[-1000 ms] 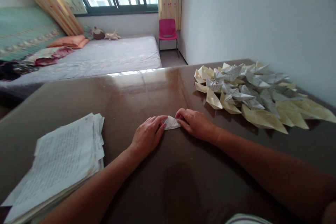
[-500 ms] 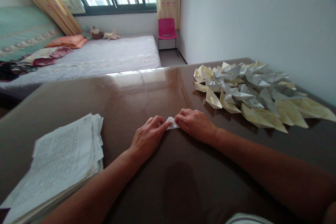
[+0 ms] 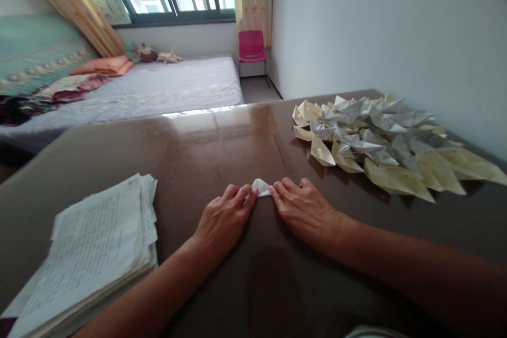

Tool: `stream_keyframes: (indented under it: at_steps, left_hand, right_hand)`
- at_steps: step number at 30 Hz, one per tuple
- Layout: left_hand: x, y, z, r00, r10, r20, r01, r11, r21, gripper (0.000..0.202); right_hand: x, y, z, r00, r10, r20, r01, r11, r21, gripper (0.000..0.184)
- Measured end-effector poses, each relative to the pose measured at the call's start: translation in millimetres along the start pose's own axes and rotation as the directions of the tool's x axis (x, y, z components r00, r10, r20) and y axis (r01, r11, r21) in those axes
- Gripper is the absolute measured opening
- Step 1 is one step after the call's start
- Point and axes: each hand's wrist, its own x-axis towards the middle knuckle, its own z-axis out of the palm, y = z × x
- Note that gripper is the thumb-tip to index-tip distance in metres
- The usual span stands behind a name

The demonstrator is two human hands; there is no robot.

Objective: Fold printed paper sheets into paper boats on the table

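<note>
A small piece of folded white paper (image 3: 261,188) lies on the brown table (image 3: 214,153) between my hands, its peak pointing away from me. My left hand (image 3: 226,215) grips its left corner, with the thumb on the paper and the other fingers curled. On the right corner are the fingertips of my right hand (image 3: 303,208), pressed together with the palm down. The paper's two ends are partly hidden under my fingers.
A stack of written paper sheets (image 3: 91,248) lies at the table's left. Several folded paper boats (image 3: 356,140), white and yellowish, are heaped at the right near the wall. Beyond the table stand a bed (image 3: 178,82) and a pink chair (image 3: 252,46).
My right hand has shifted slightly right and towards me, its fingers now nearer the paper's right end. More of the folded paper shows between the hands.
</note>
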Motion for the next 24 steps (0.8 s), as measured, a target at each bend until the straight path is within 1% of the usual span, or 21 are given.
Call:
stream_keyframes:
  at_steps: [3,9,13,17,19,21,22,24]
  left_hand:
    - [-0.6,3.8,-4.4,0.999,-0.004,0.045,0.003,0.999,0.036,0.044]
    - [-0.2,3.7,-5.8,0.997,-0.02,0.079,0.013,0.996,0.088,0.047]
    - [2.6,2.0,-6.8,0.998,-0.013,0.068,0.009,0.998,0.055,0.043]
    - [5.6,2.5,-4.4,0.999,-0.034,0.027,0.034,0.999,0.03,0.04]
    - [5.6,1.6,-1.7,0.999,-0.036,0.005,0.036,0.999,0.01,0.038]
    - [4.5,-1.0,1.9,0.999,-0.044,-0.029,0.043,0.999,-0.027,0.036]
    - [3.8,-2.7,4.0,0.997,-0.052,-0.049,0.049,0.997,-0.051,0.035]
    - [2.6,-6.5,8.4,0.994,-0.069,-0.084,0.06,0.992,-0.111,0.034]
  right_hand:
    - [-1.4,-0.9,0.8,1.0,0.016,0.017,-0.016,1.0,-0.012,0.026]
    - [-3.0,-5.6,2.9,1.0,-0.021,0.021,0.022,0.998,-0.055,0.025]
    - [-1.1,-6.4,4.7,0.998,-0.058,0.027,0.059,0.997,-0.05,0.024]
    - [3.4,0.5,-1.1,0.998,-0.064,0.016,0.064,0.998,-0.008,0.022]
    - [7.4,7.0,-5.7,1.0,-0.026,-0.009,0.026,0.999,0.036,0.021]
    - [13.1,13.6,-7.4,0.997,0.033,-0.068,-0.027,0.996,0.083,0.019]
    - [16.5,16.3,-6.1,0.993,0.044,-0.109,-0.032,0.993,0.114,0.019]
    - [23.7,19.8,1.5,0.981,0.023,-0.193,0.014,0.983,0.185,0.027]
